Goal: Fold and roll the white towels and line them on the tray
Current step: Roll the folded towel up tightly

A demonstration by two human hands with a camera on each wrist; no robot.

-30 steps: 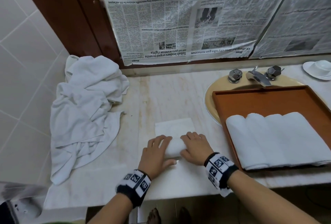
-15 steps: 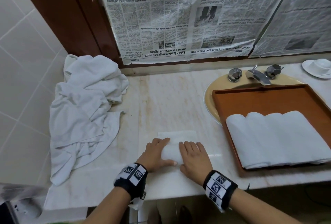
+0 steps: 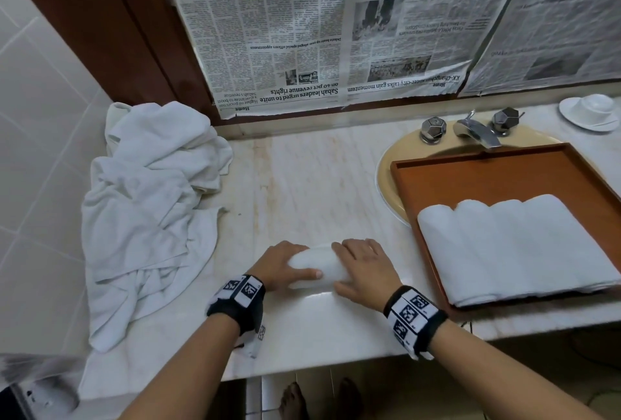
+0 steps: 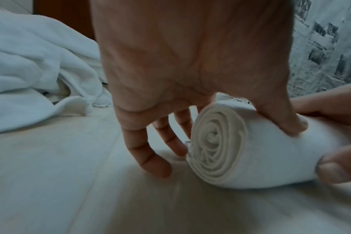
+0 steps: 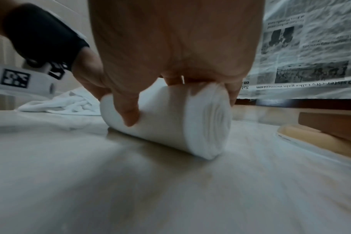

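A white towel [image 3: 317, 263], rolled into a tight cylinder, lies on the marble counter near its front edge. My left hand [image 3: 284, 266] grips its left end, thumb across the front; the left wrist view shows the spiral end of the towel [image 4: 216, 150] and the outer fingers [image 4: 150, 159] touching the counter beside it. My right hand [image 3: 366, 270] grips the right end, thumb in front and fingers over the back, as the right wrist view of the towel [image 5: 170, 125] shows. To the right, the brown tray [image 3: 504, 174] holds several rolled towels [image 3: 514, 245] side by side.
A heap of loose white towels [image 3: 151, 204] fills the counter's left end against the tiled wall. The tray sits over a beige sink [image 3: 386, 181] with a chrome faucet [image 3: 473, 127]. A white cup and saucer [image 3: 588, 112] stand at the far right. Newspaper covers the wall behind.
The flat tail of the towel ahead of my hands has been rolled in; the towel is now a complete roll. Both hands shifted from pressing on top to grasping its ends.
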